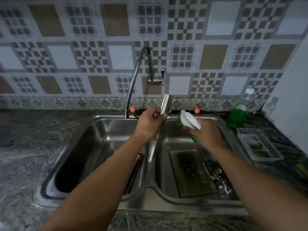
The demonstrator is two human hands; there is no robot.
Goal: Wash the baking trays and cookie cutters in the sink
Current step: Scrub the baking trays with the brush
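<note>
i am holding a baking tray (160,127) on edge over the divider of the double sink (103,120), my left hand (150,124) curling its fingers round the long rim near the top, so it is standing nearly upright between the two basins. my right hand (205,133) is gripping a scrub brush (189,121) with a white handle and green bristles, fingers clamped round the handle, just beside the tray's face on the right.

i am judging the tray to be thin, stiff metal, light but slippery when wet, with rims that could bite, so the long rim is the place to keep hold. another tray (191,170) is lying flat in the right basin with the cookie cutters (218,175) heaped beside it, and something dark is leaning in the left basin. the faucet (133,84) is arching behind to the left, a green soap bottle (237,117) and a plastic container (258,144) are sitting on the right counter; room is opening mostly above the right basin.
</note>
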